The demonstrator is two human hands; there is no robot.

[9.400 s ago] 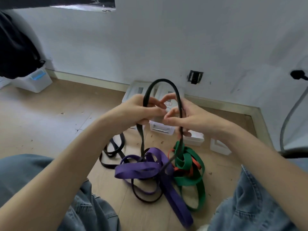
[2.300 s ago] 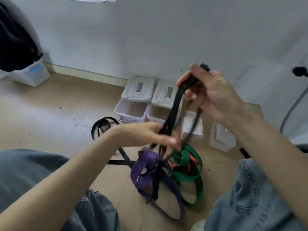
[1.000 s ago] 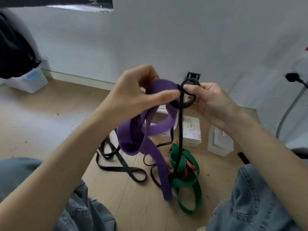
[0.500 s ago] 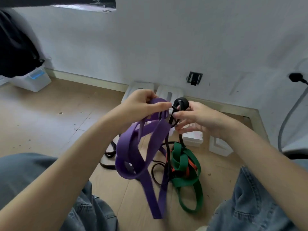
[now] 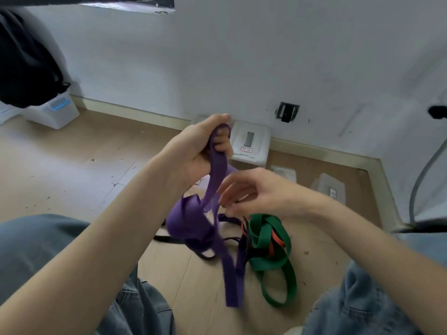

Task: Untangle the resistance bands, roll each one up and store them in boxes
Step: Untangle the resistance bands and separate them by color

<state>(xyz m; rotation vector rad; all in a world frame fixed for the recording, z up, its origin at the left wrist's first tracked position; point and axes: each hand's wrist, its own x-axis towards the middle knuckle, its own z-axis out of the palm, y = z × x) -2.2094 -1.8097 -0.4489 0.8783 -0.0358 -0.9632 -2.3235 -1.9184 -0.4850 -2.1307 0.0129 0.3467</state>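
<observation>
My left hand [image 5: 202,147] is raised and grips the top of the purple band [image 5: 193,218], which hangs in folds down to the floor. Just right of that band hovers my right hand [image 5: 256,193], its fingers curled, and it seems to pinch a thin black band [image 5: 243,222] rising from the tangle. The green band [image 5: 268,240] lies knotted with an orange band [image 5: 275,240] on the floor, black loops [image 5: 232,238] beside them. A white lidded box [image 5: 250,143] stands by the wall behind my hands.
Two more small white boxes [image 5: 329,187] sit to the right by the skirting. At the back left a black bag [image 5: 24,68] rests on a white bin [image 5: 53,112]. A grey hose [image 5: 423,175] runs down on the right. My knees in jeans frame the floor.
My right hand has dropped down and to the left, and the black loop it held up is no longer raised. The purple band has swung under my left hand.
</observation>
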